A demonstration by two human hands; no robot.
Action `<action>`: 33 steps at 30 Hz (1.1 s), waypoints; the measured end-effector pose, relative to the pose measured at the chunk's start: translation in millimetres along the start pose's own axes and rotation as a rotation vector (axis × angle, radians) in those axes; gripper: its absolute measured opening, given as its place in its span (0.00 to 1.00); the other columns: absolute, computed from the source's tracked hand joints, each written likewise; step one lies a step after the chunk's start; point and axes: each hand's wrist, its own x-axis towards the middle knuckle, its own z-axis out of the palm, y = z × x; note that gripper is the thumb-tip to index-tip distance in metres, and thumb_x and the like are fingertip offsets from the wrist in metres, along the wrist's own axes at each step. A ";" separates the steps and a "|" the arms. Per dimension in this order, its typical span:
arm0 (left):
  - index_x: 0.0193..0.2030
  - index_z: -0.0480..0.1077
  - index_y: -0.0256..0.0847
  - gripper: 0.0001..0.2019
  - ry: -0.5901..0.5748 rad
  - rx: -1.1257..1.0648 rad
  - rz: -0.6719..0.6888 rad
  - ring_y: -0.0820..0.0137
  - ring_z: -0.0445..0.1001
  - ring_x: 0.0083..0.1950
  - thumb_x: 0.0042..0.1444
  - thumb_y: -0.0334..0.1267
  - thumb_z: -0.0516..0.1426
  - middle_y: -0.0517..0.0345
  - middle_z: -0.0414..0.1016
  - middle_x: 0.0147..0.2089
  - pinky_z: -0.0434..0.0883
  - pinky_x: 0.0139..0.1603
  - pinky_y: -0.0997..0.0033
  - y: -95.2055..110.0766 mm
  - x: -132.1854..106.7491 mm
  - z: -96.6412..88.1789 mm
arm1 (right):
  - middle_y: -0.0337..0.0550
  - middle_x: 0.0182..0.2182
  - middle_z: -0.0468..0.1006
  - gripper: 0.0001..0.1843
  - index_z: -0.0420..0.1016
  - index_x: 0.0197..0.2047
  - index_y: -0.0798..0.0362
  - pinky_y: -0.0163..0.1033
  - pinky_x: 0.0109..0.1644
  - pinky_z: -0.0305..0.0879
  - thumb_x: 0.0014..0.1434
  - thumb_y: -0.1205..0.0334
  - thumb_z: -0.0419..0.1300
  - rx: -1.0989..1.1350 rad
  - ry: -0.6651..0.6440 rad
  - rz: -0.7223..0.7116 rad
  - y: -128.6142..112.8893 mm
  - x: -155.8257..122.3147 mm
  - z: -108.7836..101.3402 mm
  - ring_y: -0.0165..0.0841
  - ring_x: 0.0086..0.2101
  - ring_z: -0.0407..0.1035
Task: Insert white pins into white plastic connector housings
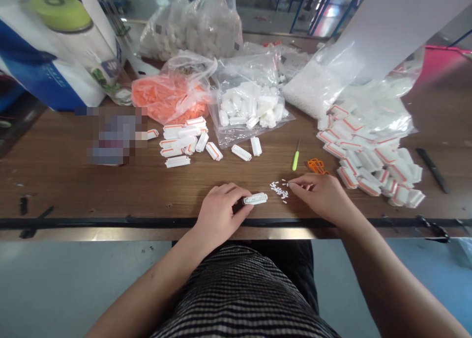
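Between thumb and fingers, my left hand grips a white connector housing with rows of small holes facing up. Just right of it lies a loose cluster of tiny white plugs on the wooden table. My right hand is at the right side of these plugs, thumb and fingertips pinched together. Whatever is between those fingertips is too small to make out. Beyond the right hand rest orange clip-like frames and a thin tool with a lime-green handle.
White housings, several with orange strips, are heaped at right and left. Behind stand bags of orange parts, white housings and white granules. A black knife-like tool lies far right; a green-lidded bottle stands left.
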 end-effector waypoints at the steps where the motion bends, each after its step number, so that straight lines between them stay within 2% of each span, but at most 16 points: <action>1: 0.42 0.74 0.43 0.05 0.001 0.001 0.002 0.66 0.74 0.39 0.58 0.34 0.63 0.60 0.78 0.38 0.68 0.43 0.61 -0.2 0.0 0.0 | 0.40 0.22 0.79 0.15 0.83 0.28 0.50 0.39 0.29 0.61 0.54 0.51 0.59 -0.006 -0.001 -0.003 -0.3 0.0 0.2 0.33 0.22 0.68; 7: 0.42 0.73 0.42 0.06 0.005 0.002 0.017 0.66 0.74 0.39 0.58 0.34 0.63 0.59 0.78 0.39 0.68 0.43 0.61 -1.4 -0.2 0.9 | 0.39 0.27 0.81 0.12 0.83 0.33 0.48 0.39 0.33 0.64 0.56 0.53 0.61 0.000 0.034 -0.021 1.0 -1.3 5.8 0.33 0.26 0.71; 11: 0.42 0.73 0.42 0.06 0.000 0.006 0.012 0.66 0.74 0.39 0.58 0.35 0.63 0.58 0.78 0.40 0.68 0.44 0.61 -1.4 -0.3 1.1 | 0.41 0.32 0.81 0.11 0.83 0.34 0.49 0.40 0.37 0.65 0.58 0.55 0.60 -0.021 0.051 -0.096 1.9 -4.0 7.1 0.34 0.30 0.73; 16: 0.42 0.73 0.42 0.05 0.001 0.007 0.022 0.66 0.74 0.38 0.59 0.35 0.62 0.59 0.77 0.38 0.68 0.43 0.62 -1.2 -0.3 1.0 | 0.41 0.28 0.80 0.10 0.80 0.31 0.51 0.40 0.36 0.64 0.58 0.57 0.59 -0.035 0.051 -0.137 1.8 -4.0 6.6 0.34 0.28 0.72; 23: 0.41 0.73 0.43 0.05 -0.011 0.036 0.013 0.67 0.74 0.38 0.58 0.34 0.63 0.60 0.78 0.38 0.66 0.42 0.64 -0.9 0.6 1.5 | 0.41 0.27 0.79 0.10 0.78 0.30 0.51 0.39 0.33 0.63 0.56 0.55 0.60 0.067 0.036 -0.067 1.9 -2.7 7.0 0.34 0.27 0.70; 27: 0.42 0.73 0.42 0.06 -0.014 0.026 0.018 0.68 0.74 0.38 0.58 0.34 0.63 0.60 0.78 0.39 0.65 0.42 0.64 -0.5 1.0 1.1 | 0.41 0.29 0.80 0.10 0.77 0.32 0.51 0.39 0.35 0.64 0.58 0.55 0.61 0.208 0.048 -0.043 -9.1 -8.5 6.0 0.34 0.30 0.71; 30: 0.42 0.73 0.43 0.05 -0.011 0.028 0.019 0.68 0.73 0.38 0.58 0.35 0.63 0.61 0.77 0.38 0.65 0.42 0.64 -0.1 0.1 0.7 | 0.40 0.31 0.79 0.09 0.77 0.33 0.51 0.39 0.39 0.65 0.60 0.55 0.61 0.306 0.020 -0.148 -25.2 -13.5 7.6 0.34 0.33 0.72; 33: 0.41 0.73 0.43 0.04 0.003 0.029 0.027 0.68 0.73 0.38 0.59 0.35 0.62 0.61 0.77 0.37 0.66 0.42 0.64 0.3 -0.8 0.9 | 0.40 0.31 0.78 0.09 0.77 0.32 0.51 0.40 0.41 0.64 0.62 0.57 0.60 0.308 -0.031 -0.246 -40.8 -16.2 12.4 0.34 0.33 0.71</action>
